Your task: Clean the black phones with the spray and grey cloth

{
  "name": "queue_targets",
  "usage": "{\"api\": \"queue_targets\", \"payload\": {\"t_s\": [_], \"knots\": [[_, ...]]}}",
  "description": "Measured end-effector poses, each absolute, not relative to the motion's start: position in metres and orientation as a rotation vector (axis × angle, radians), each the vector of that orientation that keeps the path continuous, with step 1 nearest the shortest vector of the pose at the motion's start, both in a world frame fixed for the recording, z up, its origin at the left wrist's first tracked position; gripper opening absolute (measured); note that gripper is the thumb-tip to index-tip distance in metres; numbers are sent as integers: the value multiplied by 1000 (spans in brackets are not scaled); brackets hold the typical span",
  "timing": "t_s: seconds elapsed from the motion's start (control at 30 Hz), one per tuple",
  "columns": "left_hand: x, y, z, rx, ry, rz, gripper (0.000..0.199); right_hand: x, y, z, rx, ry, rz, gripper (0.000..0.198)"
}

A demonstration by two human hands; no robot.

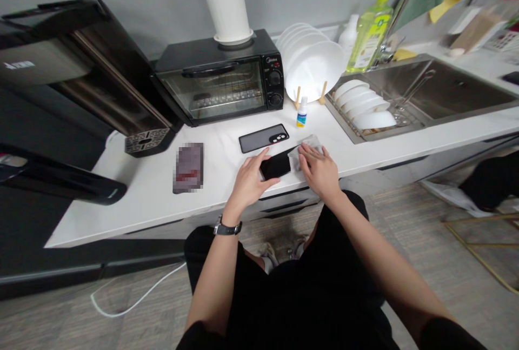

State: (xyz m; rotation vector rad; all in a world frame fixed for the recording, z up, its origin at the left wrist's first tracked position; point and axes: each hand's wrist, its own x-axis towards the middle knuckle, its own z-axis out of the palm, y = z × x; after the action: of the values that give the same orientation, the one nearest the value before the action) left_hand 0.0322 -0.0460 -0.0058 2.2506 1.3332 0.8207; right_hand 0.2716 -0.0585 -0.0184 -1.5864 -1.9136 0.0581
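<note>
A black smartphone (276, 165) lies screen up near the counter's front edge. My left hand (250, 178) grips its left end, thumb along the near side and fingers along the far side. Under the fingers of my right hand (319, 170) is a thin pale grey cloth (311, 140), pressed against the phone's right end. Just behind the phone rests a phone case (263, 139) with a black rim and camera cutouts. A small spray bottle (301, 113) with a blue and yellow label stands upright beyond the cloth.
A toaster oven (227, 85) stands at the back, with a white utensil holder (229, 6) on top. White plates (314, 68) stand in a rack beside the sink (454, 87), which holds bowls (365, 104). A blurred-out flat item (188, 167) lies left, near a black dispenser machine (81, 68).
</note>
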Motion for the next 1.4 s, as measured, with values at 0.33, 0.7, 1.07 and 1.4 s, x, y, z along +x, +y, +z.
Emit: {"api": "queue_targets", "payload": {"t_s": [0.33, 0.7, 1.07, 1.4], "knots": [[33, -44, -9, 2297, 1324, 819, 80, 197, -62, -19, -1506, -2023, 22, 56], [29, -47, -8, 2331, 1306, 813, 84, 192, -102, -12, -1340, -2116, 208, 48], [33, -46, -9, 2262, 1342, 827, 94, 262, -102, -16, -1418, -2037, 242, 45], [32, -47, -8, 2239, 1305, 800, 98, 273, -71, -17, -1558, -1922, 127, 45]]}}
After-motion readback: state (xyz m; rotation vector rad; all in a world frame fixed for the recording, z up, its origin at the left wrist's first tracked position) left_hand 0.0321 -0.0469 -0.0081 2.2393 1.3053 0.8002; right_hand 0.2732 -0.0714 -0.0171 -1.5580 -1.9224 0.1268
